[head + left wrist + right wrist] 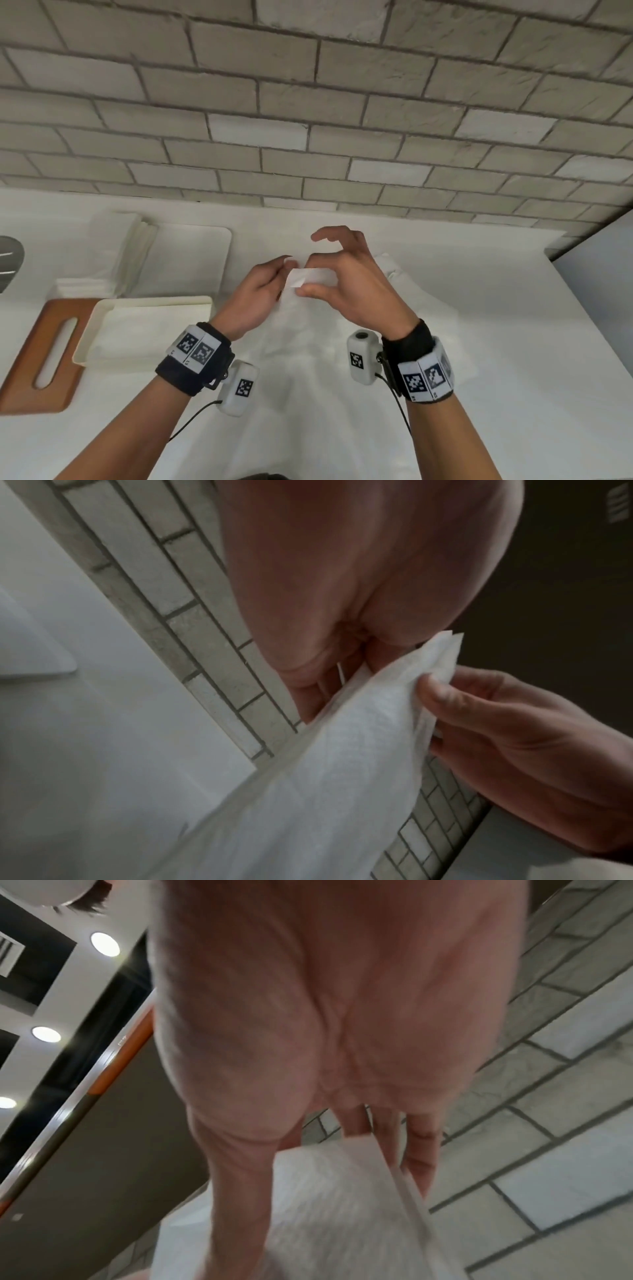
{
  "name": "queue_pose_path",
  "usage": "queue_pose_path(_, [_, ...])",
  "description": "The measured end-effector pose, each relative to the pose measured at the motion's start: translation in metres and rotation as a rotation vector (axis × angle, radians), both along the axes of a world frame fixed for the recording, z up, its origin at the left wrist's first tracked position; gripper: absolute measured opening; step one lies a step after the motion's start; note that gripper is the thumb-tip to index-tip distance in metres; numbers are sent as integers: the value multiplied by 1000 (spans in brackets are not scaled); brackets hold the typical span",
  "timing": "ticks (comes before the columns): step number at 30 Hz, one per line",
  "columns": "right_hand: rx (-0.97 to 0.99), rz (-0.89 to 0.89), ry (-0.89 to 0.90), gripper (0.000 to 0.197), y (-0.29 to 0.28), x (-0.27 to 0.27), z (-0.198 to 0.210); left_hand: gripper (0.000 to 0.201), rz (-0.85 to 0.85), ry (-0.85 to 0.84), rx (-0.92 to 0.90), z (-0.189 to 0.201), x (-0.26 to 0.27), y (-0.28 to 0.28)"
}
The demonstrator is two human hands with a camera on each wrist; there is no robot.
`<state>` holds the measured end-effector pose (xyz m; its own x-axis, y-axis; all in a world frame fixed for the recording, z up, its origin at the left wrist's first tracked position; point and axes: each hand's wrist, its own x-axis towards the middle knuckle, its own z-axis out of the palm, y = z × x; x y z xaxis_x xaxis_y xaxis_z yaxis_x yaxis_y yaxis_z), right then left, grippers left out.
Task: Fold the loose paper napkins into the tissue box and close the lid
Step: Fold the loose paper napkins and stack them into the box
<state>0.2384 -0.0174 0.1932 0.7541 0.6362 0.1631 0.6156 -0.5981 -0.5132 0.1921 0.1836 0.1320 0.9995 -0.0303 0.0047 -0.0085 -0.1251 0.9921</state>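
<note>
A white paper napkin (317, 276) hangs in the air over the white counter, held up between both hands. My left hand (286, 266) pinches its upper left corner, and my right hand (308, 275) pinches the top edge between thumb and forefinger, the other fingers arched above. In the left wrist view the napkin (342, 777) drapes down from my left fingers (308, 696), with the right hand's thumb (455, 696) on its edge. The right wrist view shows the napkin (325, 1204) beneath my right fingers (418, 1156). The cream tissue box (99, 310) lies open at the left with white paper inside.
A flat white lid (205, 250) lies behind the box, with stacked folded napkins (116, 253) on its left part. A wooden cutting board (41, 363) sits under the box's left end. More loose napkins (414, 287) lie at the right. A brick wall (308, 120) backs the counter.
</note>
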Motion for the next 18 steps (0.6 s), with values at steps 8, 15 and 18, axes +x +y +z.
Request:
queue_pose_path(8, [179,-19,75,15,81,-26,12,51,100,-91,-44,25,-47,62])
queue_pose_path(15, [720,-231,264,20,154,-68,-3,56,203,30,171,-3,-99,157])
queue_pose_path(18, [784,-401,316,32,183,-82,-36,47,323,11,117,-13,-116,215])
